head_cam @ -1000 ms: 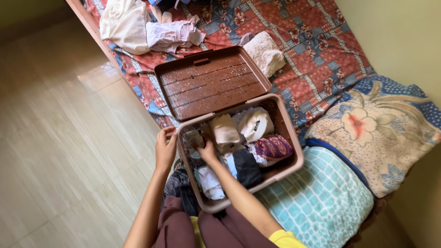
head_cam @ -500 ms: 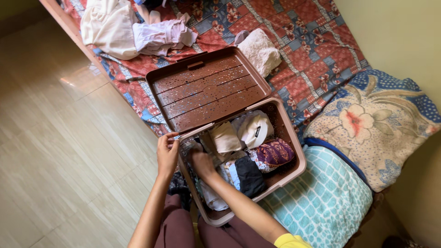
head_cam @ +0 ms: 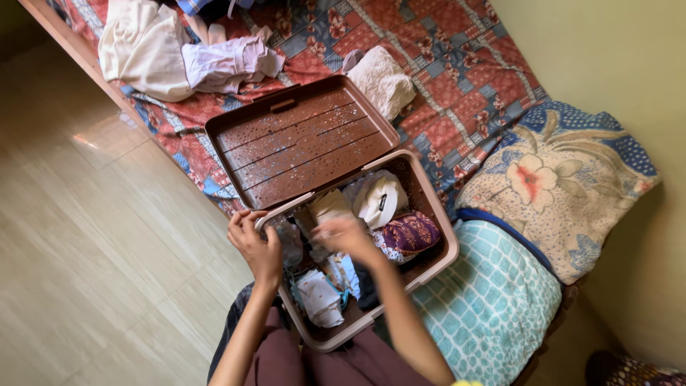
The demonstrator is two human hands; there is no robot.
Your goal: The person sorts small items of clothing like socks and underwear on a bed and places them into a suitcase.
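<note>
Box (head_cam: 429, 266) sat on the bed edge (head_cam: 153, 118) against the person's lap, so both hands could reach in without leaning; its lid (head_cam: 300, 139) was swung fully back and lay flat on the quilt (head_cam: 457, 78), hinge side away from the person, keeping the opening clear.

Left hand (head_cam: 256, 246) was at the box's near-left corner, fingers curled over the rim, probably steadying it; whether it also pinched the pale cloth just inside, couldn't tell.

Right hand (head_cam: 348, 236) hovered over the middle of the box, motion-blurred; fingers looked spread and loose, nothing clearly held.

Inside, clothes were rolled and packed side by side, likely to save room: beige roll (head_cam: 330, 204) and white piece (head_cam: 379, 196) at the far end, purple print roll (head_cam: 409, 233) by the right wall, white roll (head_cam: 319, 299) at the near end, a dark piece under the right forearm.

Loose clothes (head_cam: 179, 50) lay well apart up the bed, a cream folded cloth (head_cam: 382, 82) just beyond the lid; two pillows (head_cam: 557, 186) stacked to the right, touching the box's right side.
</note>
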